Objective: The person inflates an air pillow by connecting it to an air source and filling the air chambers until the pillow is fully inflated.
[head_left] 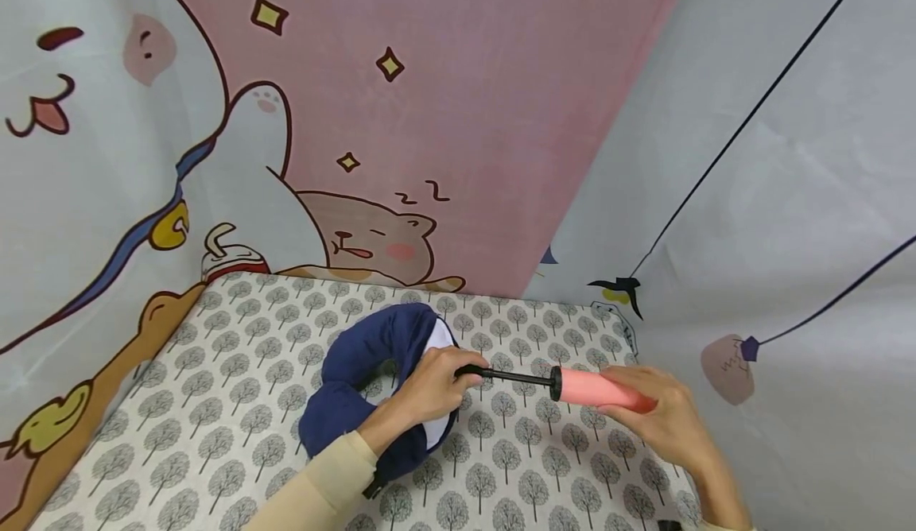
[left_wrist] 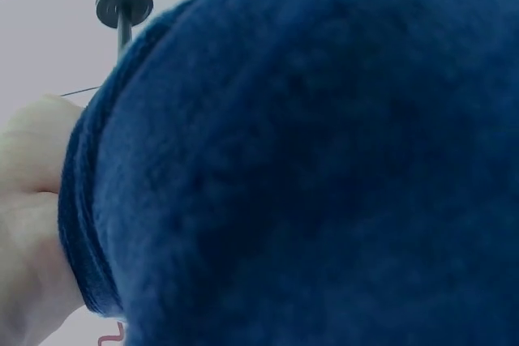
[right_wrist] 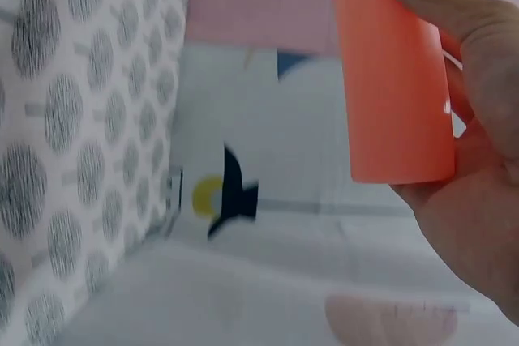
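A hand air pump with a coral-pink barrel (head_left: pixel 597 388) spans the gap between the two hands, its thin black rod (head_left: pixel 521 376) drawn out. My left hand (head_left: pixel 432 388) grips the black handle (head_left: pixel 470 370) at the rod's end, while the right hand (head_left: pixel 665 408) wraps round the barrel. In the right wrist view the thumb and fingers curl about the barrel (right_wrist: pixel 397 87). Under my left forearm lies a navy U-shaped neck pillow (head_left: pixel 401 328) with a white panel (head_left: pixel 438 433). That pillow (left_wrist: pixel 308 151) fills most of the left wrist view and hides the left fingers.
A tree-patterned cloth (head_left: pixel 265 388) covers the table. Cartoon-printed walls (head_left: pixel 501 118) stand behind and at both sides. One black strap end (head_left: pixel 372 489) shows at the pillow's near edge, and a small black object (head_left: pixel 669 525) sits at the bottom right edge.
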`<state>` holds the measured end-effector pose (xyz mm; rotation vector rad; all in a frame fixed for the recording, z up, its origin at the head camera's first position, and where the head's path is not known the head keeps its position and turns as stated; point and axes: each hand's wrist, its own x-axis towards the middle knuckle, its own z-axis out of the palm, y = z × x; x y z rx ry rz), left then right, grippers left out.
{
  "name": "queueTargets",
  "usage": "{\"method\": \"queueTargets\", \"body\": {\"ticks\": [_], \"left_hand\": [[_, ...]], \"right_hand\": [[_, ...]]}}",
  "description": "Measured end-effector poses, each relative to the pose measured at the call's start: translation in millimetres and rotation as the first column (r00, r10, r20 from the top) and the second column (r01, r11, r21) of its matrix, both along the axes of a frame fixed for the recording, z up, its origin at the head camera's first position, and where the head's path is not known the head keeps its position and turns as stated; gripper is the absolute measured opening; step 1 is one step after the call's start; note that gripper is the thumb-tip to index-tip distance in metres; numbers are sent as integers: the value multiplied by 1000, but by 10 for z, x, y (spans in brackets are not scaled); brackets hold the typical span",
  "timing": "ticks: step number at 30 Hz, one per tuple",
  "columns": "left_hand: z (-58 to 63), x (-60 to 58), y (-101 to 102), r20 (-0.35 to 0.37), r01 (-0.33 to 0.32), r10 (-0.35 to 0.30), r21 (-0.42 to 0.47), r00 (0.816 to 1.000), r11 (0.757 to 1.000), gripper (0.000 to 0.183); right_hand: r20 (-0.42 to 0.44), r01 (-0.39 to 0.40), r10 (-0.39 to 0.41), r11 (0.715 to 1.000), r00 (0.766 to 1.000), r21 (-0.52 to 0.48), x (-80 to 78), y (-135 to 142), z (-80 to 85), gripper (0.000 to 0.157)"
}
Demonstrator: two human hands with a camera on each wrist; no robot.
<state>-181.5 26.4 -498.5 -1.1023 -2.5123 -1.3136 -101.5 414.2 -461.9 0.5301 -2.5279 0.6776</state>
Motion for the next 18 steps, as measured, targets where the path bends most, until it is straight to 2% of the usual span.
{"method": "queueTargets", "body": {"ticks": [5,8,12,14,18], "left_hand": [[1,-4,-23,2,0,0,16,1000,1000,24],[1,13,-13,28,2,-3,21,1000,1000,25],[-16,44,41,27,38,-39,27,999,999,25],[-29,55,73,1,42,-42,30,999,999,25],[-45,65,106,-53,-2,5,40,999,999,22]], "right_hand": [[21,46,-46,999,999,-7,86,212,67,65],[17,39,-39,999,999,13,96,196,68,66],[18,4,-4,1000,1000,28,65,-43,39,66],[5,-19,18,999,1000,27,31,-203,21,64],[-26,-34,34,999,999,3,-43,-501,-33,58]]}}
